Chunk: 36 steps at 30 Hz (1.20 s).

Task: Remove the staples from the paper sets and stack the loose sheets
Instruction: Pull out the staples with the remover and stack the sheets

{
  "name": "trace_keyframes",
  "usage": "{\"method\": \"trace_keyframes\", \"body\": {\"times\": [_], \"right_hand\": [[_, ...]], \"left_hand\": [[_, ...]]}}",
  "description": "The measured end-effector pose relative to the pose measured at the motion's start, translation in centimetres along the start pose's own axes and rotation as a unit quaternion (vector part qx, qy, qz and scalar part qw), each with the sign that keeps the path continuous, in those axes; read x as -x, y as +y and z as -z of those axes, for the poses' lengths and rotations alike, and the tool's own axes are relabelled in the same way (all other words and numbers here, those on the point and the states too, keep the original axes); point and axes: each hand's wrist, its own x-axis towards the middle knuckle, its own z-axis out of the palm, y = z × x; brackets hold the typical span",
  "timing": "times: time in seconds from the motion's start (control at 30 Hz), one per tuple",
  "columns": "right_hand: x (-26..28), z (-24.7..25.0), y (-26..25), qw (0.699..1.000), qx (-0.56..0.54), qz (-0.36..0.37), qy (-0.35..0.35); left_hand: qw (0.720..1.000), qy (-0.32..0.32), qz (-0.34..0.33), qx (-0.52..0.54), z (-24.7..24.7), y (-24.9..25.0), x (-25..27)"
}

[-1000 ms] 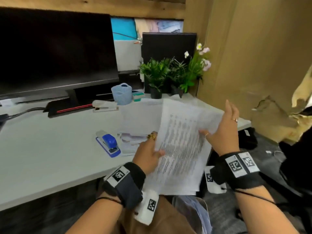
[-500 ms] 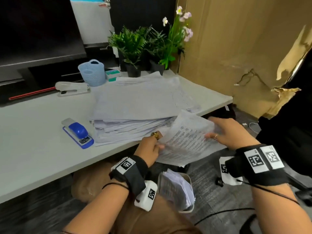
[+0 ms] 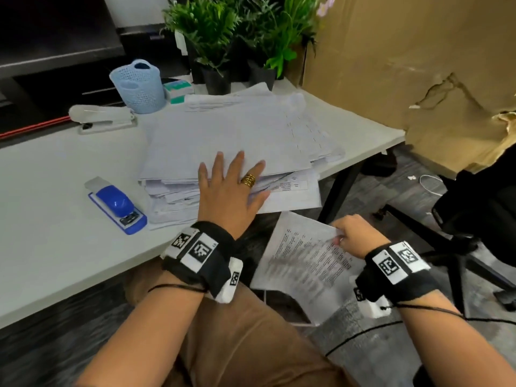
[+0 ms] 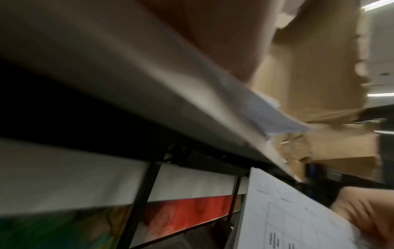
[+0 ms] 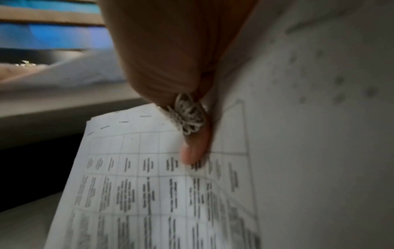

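Desk stack: your left hand (image 3: 229, 191) lies flat, fingers spread, on the big untidy pile of white loose sheets (image 3: 229, 138), likely steadying it.
Held set: your right hand (image 3: 353, 236) pinches a printed, table-ruled paper set (image 3: 301, 263) below the desk edge; any staple is too blurred to see.

Blue mesh pen cup (image 3: 138, 86) on grey desk (image 3: 55, 219); potted plants (image 3: 223, 37) behind, cardboard (image 3: 405, 51) at right

Even indoor light fills the head view with edges bowed by distortion, while both wrist views are dim and motion-blurred.
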Motion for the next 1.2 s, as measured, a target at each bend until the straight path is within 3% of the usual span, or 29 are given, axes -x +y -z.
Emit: {"method": "trace_keyframes", "body": {"times": [0.07, 0.33, 0.57, 0.67, 0.8, 0.93, 1.2], "right_hand": [[-2.1, -1.4, 0.0, 0.999, -0.003, -0.009, -0.038], [-7.6, -11.0, 1.4, 0.988, 0.017, -0.116, -0.105], [-7.6, -12.2, 3.3, 0.983, 0.025, -0.169, -0.064], [-7.6, -11.2, 3.9, 0.984, 0.016, -0.165, -0.058], [-8.6, -10.0, 3.1, 0.992, -0.072, -0.091, -0.057], [-9.0, -9.9, 3.1, 0.984, -0.131, -0.073, -0.092], [-6.5, -12.8, 6.2, 0.984, 0.051, -0.139, -0.102]], "left_hand": [[1.0, -0.029, 0.007, -0.008, -1.4, -0.5, -0.3], [1.0, -0.006, 0.007, -0.004, -2.4, -0.6, -0.6], [1.0, 0.019, -0.001, -0.002, -2.7, -0.5, -0.7], [1.0, 0.022, 0.003, -0.008, -2.7, -0.6, -0.7], [1.0, 0.021, 0.006, -0.011, -2.6, -0.5, -0.7], [1.0, 0.02, 0.005, -0.01, -2.6, -0.6, -0.7], [1.0, 0.02, 0.005, -0.013, -2.8, -0.6, -0.7]]}}
